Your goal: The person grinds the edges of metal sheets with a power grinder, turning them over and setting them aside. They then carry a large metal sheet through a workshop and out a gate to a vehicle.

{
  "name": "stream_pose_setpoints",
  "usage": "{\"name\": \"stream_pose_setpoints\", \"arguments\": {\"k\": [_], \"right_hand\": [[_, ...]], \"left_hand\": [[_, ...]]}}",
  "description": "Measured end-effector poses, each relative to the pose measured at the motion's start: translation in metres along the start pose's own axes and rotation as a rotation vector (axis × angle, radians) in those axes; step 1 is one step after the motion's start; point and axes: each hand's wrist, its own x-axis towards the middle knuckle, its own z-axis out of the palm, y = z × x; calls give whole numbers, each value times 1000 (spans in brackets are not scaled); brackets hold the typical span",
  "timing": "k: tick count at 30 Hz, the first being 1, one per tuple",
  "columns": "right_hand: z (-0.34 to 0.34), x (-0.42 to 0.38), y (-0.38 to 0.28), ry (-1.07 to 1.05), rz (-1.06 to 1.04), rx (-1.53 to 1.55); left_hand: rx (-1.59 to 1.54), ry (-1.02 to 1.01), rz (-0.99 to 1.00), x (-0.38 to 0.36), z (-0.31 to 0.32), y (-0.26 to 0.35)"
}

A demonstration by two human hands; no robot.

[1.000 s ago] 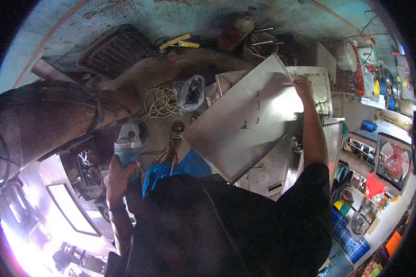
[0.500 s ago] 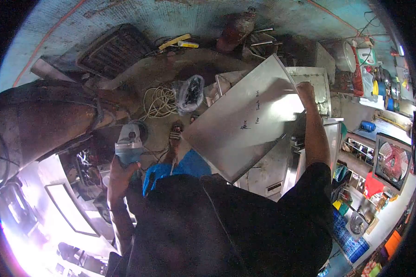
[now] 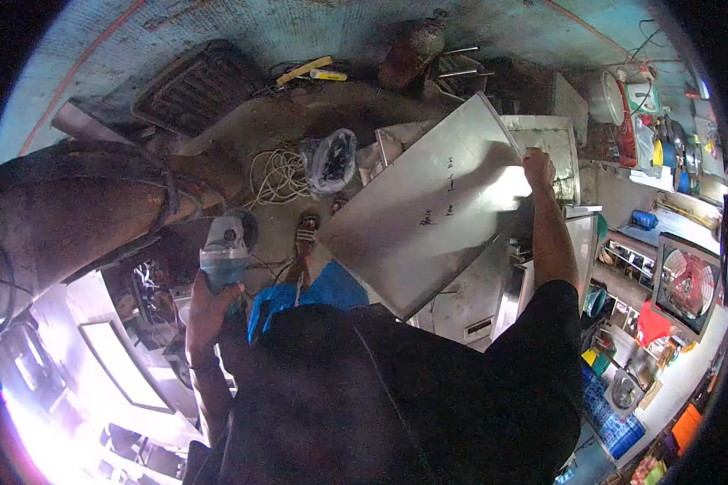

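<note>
In the head view, my left hand (image 3: 210, 305) is wrapped round the body of an angle grinder (image 3: 224, 252), its grey metal head pointing away from me. My right hand (image 3: 539, 168) is closed at the far right edge of a large shiny metal panel (image 3: 396, 234), fingers curled over that edge. Handwritten dark marks run across the panel, which lies slanted in front of me. A bright reflection shows on the panel beside my right hand. Part of the panel's near edge is close to my dark shirt.
Coiled pale cord (image 3: 277, 178) and a clear plastic bag (image 3: 332, 162) lie on the floor ahead. A large rusty cylinder (image 3: 81, 194) stands at left. Beyond are a dark slatted crate (image 3: 198, 89) and a brownish cylinder (image 3: 411, 55). At right is a fan (image 3: 687, 279) by cluttered shelves.
My right hand has shifted slightly toward me along the panel's edge, its fingers more curled. The grinder in my left hand has barely moved.
</note>
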Motion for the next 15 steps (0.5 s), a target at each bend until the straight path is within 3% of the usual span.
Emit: {"name": "stream_pose_setpoints", "arguments": {"k": [4, 8, 15], "right_hand": [[12, 3, 10, 93, -39, 54], [20, 3, 17, 65, -29, 138], [39, 6, 24, 108, 130, 76]], "left_hand": [[77, 38, -9, -1, 0, 2], [-83, -60, -18, 4, -2, -4], [-112, -37, -17, 4, -2, -10]]}}
